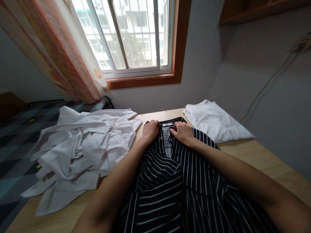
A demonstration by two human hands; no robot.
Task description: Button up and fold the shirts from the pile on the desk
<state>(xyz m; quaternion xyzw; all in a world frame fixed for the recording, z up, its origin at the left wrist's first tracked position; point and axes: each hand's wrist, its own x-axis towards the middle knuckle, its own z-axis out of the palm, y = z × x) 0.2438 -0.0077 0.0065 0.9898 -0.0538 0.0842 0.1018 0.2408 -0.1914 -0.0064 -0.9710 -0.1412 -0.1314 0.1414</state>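
Observation:
A black shirt with white stripes [160,194] lies spread on the wooden table, its collar toward the window and its neckline partly unbuttoned. My left hand [150,131] is closed on the left side of the collar. On the other side of the neck opening, my right hand [182,132] pinches the collar's right edge between thumb and fingers. Between the two hands, the pale inside of the shirt and a label show. Folds cover much of the lower shirt, and my right forearm hides part of it.
Several crumpled white garments [85,145] are heaped to the left, partly over a checkered bedspread [14,168]. A folded white garment [216,121] lies at the back right of the wooden table [257,155]. Beyond are a window [136,35] and a curtain [65,48].

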